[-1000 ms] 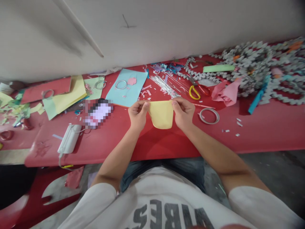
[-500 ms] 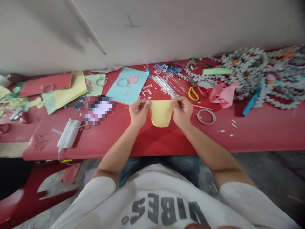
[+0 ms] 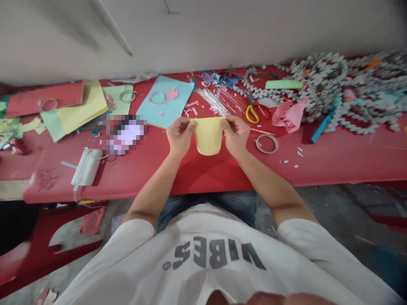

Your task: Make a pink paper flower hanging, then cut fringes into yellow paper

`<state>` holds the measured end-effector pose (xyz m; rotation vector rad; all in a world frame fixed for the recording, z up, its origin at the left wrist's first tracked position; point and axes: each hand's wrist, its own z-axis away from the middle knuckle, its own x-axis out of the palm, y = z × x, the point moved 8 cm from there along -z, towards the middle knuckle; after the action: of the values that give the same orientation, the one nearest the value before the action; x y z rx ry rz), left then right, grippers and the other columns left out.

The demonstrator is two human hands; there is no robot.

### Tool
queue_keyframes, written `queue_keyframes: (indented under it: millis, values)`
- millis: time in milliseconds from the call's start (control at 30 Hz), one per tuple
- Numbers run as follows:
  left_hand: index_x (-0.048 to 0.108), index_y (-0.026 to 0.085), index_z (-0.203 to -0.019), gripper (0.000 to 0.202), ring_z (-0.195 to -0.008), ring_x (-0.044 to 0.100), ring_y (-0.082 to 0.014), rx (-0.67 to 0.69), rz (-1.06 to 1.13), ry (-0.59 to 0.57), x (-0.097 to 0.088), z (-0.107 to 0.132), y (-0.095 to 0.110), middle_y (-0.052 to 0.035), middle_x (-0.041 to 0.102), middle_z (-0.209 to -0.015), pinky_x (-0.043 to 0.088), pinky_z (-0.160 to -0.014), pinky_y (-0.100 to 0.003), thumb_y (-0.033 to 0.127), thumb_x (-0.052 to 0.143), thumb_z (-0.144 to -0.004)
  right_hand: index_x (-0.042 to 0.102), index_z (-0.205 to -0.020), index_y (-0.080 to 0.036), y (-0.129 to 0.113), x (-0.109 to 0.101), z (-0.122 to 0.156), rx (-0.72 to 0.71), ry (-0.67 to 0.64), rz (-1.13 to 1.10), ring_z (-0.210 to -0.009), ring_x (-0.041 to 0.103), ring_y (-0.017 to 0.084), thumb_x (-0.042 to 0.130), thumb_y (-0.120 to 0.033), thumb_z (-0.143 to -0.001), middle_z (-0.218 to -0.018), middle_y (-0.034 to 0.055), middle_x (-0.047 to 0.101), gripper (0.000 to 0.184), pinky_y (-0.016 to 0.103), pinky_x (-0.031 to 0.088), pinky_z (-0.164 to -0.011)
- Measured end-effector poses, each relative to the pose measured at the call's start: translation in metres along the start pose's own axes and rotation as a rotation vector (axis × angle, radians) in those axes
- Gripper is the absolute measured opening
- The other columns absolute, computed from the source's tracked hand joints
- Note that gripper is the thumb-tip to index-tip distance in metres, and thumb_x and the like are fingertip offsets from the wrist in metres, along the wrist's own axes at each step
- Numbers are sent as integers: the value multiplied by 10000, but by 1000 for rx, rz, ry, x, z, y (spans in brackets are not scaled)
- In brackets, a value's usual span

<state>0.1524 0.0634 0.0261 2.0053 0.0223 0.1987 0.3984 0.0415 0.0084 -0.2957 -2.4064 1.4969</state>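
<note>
A piece of yellow paper (image 3: 208, 136) with a straight top edge and a rounded bottom is stretched between both hands above the red table (image 3: 203, 180). My left hand (image 3: 179, 134) pinches its upper left corner between thumb and fingers. At the upper right corner, my right hand (image 3: 235, 132) grips the paper the same way. Right of that hand lies a roll of tape (image 3: 267, 144). Scissors (image 3: 252, 111) with one yellow and one red handle rest beyond it, beside crumpled pink paper (image 3: 290, 116).
Left of the hands are a blue sheet (image 3: 168, 106), a blurred phone-like device (image 3: 126, 134) and a white power bank (image 3: 87, 167) with a cable. Coloured sheets (image 3: 73, 103) lie far left. Grey garlands (image 3: 324, 91) are heaped at right. A wall (image 3: 203, 38) borders the table.
The camera view has shifted, so everything sits slightly higher and further left in the picture. Both hands still hold the yellow paper by its upper corners.
</note>
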Motion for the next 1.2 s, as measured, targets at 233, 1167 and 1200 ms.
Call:
queue_keyframes:
  millis: [233,1167,1200]
  values:
    - [832,215,-856,435,-691,679,-124,-16,-33,28,0,2,5,-24,752,-769,560,-675,-252,637,937,-872,788,-972,-248,-3,-2,3,-9,27,61,-646,618,124,828,-757,-907,-797,-14,732,515,298,504,-610]
    - [906,306,-1050,183,-826,823,-183,338,-264,-137,8,19,31,-35,877,-937,628,-804,-297,454,798,-1041,818,-1012,-321,-45,24,15,-470,-390,408,-850,752,226,695,-560,-1082,-923,27,815,278,444,595,-832]
    - [902,309,-1083,158,-856,832,-184,345,-253,-145,10,20,32,-37,884,-971,630,-822,-295,432,815,-1033,816,-1000,-316,-46,22,16,-475,-358,400,-820,742,219,697,-541,-1084,-900,26,809,268,433,589,-806]
